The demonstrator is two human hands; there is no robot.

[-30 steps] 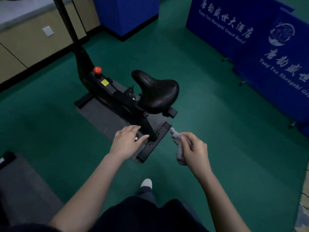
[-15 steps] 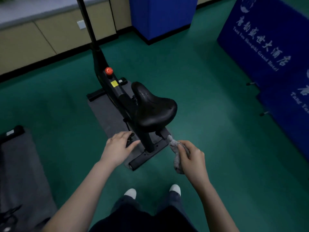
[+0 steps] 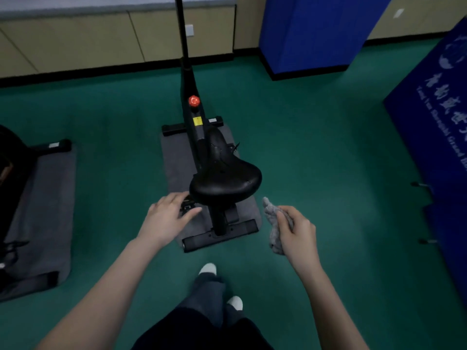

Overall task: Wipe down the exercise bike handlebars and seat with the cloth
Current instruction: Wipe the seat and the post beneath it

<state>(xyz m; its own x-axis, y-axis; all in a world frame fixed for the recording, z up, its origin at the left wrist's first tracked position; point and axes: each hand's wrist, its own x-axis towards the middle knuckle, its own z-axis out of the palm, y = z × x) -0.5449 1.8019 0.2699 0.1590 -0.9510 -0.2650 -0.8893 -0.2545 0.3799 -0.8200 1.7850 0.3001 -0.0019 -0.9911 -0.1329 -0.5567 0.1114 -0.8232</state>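
The green floor (image 3: 316,152) runs far to a black skirting (image 3: 101,74) below beige cabinets (image 3: 75,39); a grey mat (image 3: 174,157) lies on it at the centre; the exercise bike (image 3: 195,133) stands on that mat, its front stabiliser bar (image 3: 174,128) at the far edge and its rear stabiliser bar (image 3: 219,236) at the near edge; a second grey mat (image 3: 48,198) lies well apart on the left, carrying another dark machine (image 3: 10,157); a blue padded block (image 3: 316,34) stands far right; a blue banner barrier (image 3: 442,109) stands along the right on small feet (image 3: 419,185); two white shoes (image 3: 208,269) stand nearest.
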